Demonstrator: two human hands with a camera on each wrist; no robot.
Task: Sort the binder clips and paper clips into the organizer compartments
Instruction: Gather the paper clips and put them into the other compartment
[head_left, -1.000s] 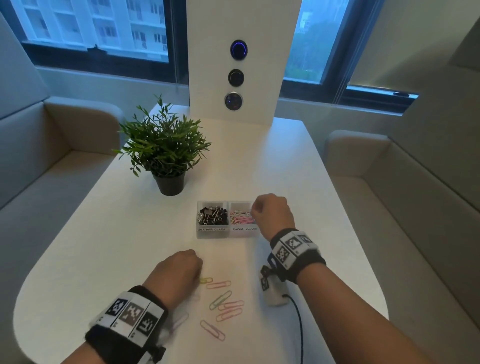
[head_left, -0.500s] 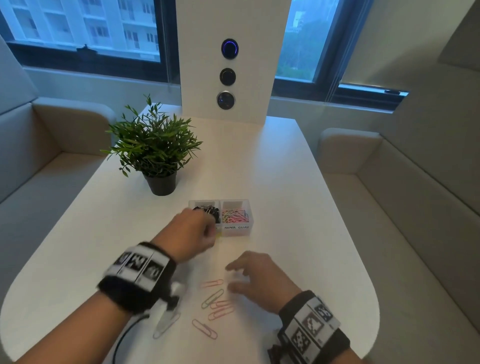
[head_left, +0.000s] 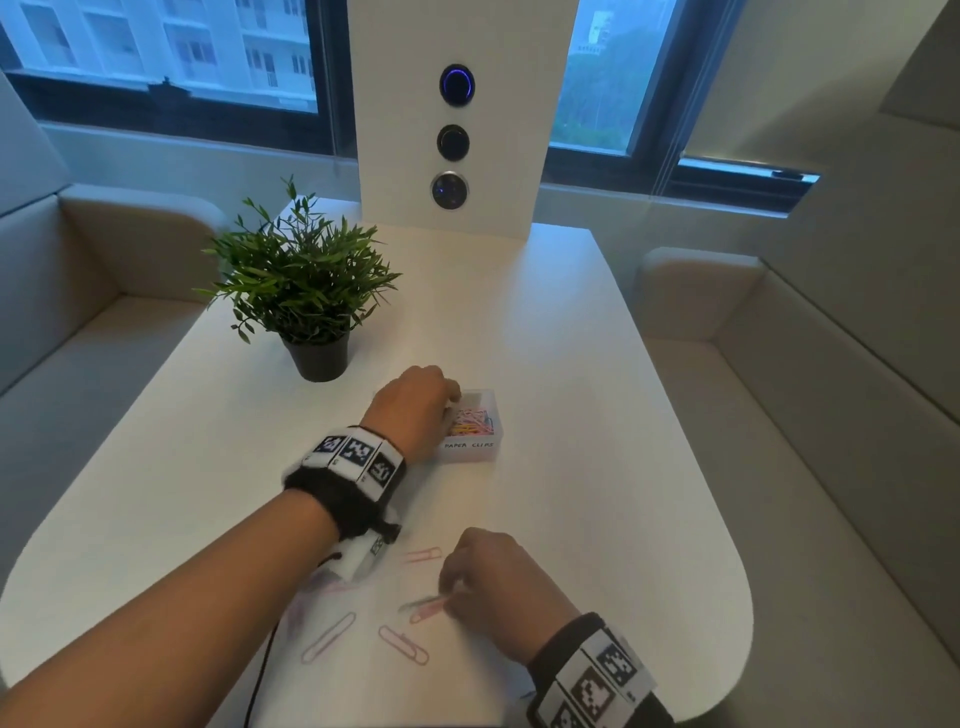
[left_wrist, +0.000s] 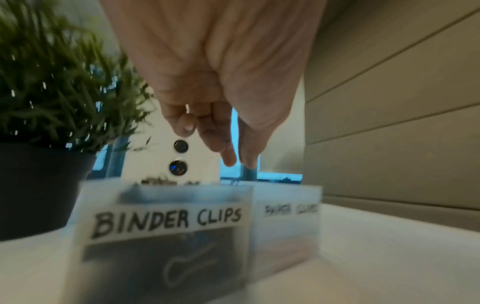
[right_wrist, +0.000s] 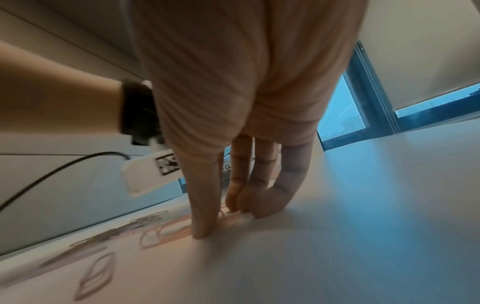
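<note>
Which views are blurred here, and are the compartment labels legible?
Head view: sharp; right hand slightly smeared; "PAPER CLIPS" label readable. Left wrist view: motion-blurred; "BINDER CLIPS" label legible, its neighbour barely. Right wrist view: soft; paper clips on the table are faint outlines.

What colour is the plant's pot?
Black, or very dark; the pot shows best in the head view.

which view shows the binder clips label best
The left wrist view: the binder clips label is close and readable. In the head view the left hand hides it. The right wrist view shows only blurred lettering behind the fingers.
</note>
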